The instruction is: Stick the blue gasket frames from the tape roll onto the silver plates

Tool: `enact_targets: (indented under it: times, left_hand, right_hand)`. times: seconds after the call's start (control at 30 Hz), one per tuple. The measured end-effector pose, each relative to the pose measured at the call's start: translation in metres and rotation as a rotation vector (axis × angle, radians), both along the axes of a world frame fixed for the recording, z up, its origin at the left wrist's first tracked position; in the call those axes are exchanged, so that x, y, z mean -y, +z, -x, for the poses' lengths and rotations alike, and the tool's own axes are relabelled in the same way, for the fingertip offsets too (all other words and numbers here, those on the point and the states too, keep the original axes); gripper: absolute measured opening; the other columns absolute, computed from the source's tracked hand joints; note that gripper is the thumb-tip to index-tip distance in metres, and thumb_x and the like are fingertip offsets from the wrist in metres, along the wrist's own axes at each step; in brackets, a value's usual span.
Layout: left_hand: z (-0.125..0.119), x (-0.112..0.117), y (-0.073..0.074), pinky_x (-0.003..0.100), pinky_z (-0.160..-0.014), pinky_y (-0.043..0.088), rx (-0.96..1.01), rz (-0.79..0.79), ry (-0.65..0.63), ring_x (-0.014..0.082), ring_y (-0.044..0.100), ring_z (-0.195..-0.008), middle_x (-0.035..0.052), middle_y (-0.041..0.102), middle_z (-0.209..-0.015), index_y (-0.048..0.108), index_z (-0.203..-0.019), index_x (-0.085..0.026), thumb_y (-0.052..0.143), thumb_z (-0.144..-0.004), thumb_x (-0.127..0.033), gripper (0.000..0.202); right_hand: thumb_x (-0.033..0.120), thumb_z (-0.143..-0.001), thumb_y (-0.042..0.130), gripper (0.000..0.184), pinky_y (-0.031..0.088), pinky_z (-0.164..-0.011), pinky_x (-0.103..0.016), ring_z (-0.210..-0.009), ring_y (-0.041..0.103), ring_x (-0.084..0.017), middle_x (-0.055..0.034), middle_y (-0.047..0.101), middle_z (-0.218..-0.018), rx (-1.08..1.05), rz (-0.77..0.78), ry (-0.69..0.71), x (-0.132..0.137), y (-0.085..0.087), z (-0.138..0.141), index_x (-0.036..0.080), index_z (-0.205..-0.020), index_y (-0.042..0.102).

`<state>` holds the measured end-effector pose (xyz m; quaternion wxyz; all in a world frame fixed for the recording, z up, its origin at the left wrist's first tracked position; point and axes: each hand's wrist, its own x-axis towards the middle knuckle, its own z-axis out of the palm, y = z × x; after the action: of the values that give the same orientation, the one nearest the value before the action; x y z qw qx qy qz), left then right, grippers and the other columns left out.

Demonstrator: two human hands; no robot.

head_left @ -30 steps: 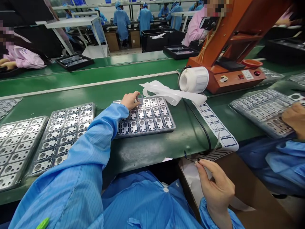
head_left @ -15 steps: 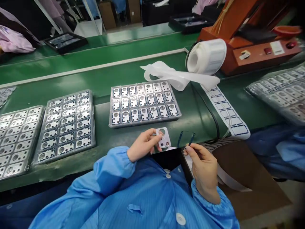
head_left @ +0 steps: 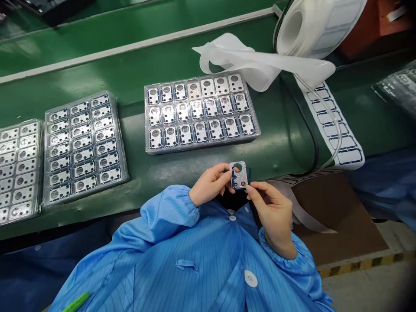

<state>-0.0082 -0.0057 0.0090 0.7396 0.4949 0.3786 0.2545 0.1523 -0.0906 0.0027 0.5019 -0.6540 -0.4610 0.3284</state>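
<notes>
My left hand (head_left: 214, 184) grips a small silver metal plate (head_left: 239, 177) by its left side; the plate has a large round hole near the top and smaller holes below. My right hand (head_left: 268, 208) pinches a thin dark blue adhesive frame (head_left: 249, 174) at the plate's lower right corner. Part of the frame lies along the plate's left edge and part stands off its right edge. Just beyond my hands, a clear plastic tray (head_left: 203, 147) holds rows of similar plates, many with blue borders.
Two more filled trays, one nearer (head_left: 86, 195) and one farther left (head_left: 19, 219), lie on the green bench (head_left: 136, 190). Behind right stand a roll of white liner (head_left: 312, 30) and loose liner (head_left: 237, 65). A strip of blue frames (head_left: 341, 130) hangs over the edge beside a black cable (head_left: 313, 143).
My right hand has brought the blue frame leftward onto the plate, which my left hand still holds. My head view has tilted down and moved closer to the bench.
</notes>
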Motion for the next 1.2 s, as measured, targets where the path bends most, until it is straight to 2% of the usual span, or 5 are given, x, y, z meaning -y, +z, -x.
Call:
enact_targets:
  times: [0.2,0.53,0.83,1.2]
  left_hand:
    - [-0.0018,-0.0002,0.0021,0.016,-0.046,0.043,0.022,0.006,-0.007,0.0089,0.065,-0.061,0.0012,0.064,-0.076,0.057,-0.107,-0.015,0.058,-0.091,-0.049,0.038]
    - [-0.0008,-0.0002,0.0043,0.016,-0.046,0.042,0.007,0.005,-0.017,0.0086,0.063,-0.058,0.0002,0.063,-0.069,0.057,-0.109,-0.015,0.057,-0.093,-0.045,0.034]
    - [-0.0014,0.0006,-0.0014,0.017,-0.046,0.042,-0.002,-0.031,-0.008,0.0088,0.062,-0.057,0.0001,0.063,-0.068,0.057,-0.11,-0.015,0.056,-0.093,-0.045,0.035]
    - [-0.0018,0.0009,-0.0005,0.016,-0.046,0.044,0.001,-0.019,-0.002,0.0092,0.065,-0.061,0.0019,0.065,-0.075,0.058,-0.111,-0.014,0.057,-0.093,-0.042,0.033]
  right_hand:
    - [0.033,-0.085,0.071,0.011,0.056,-0.072,-0.03,-0.072,0.066,-0.015,-0.0014,0.071,-0.081,0.036,-0.004,0.005,0.0014,-0.0032,-0.0008,0.022,-0.089,0.075]
    - [0.034,-0.086,0.07,0.013,0.056,-0.07,-0.031,-0.072,0.066,-0.016,-0.0024,0.071,-0.084,0.103,-0.015,0.006,0.002,-0.0039,-0.0016,0.022,-0.09,0.074]
    - [0.034,-0.086,0.07,0.013,0.056,-0.071,-0.031,-0.072,0.066,-0.015,-0.0019,0.071,-0.083,0.091,-0.017,0.013,0.0025,-0.0028,-0.0026,0.022,-0.09,0.074]
    - [0.031,-0.087,0.069,0.012,0.054,-0.071,-0.031,-0.074,0.066,-0.016,-0.0025,0.071,-0.083,0.156,-0.045,0.015,0.0012,-0.002,-0.0021,0.021,-0.09,0.073]
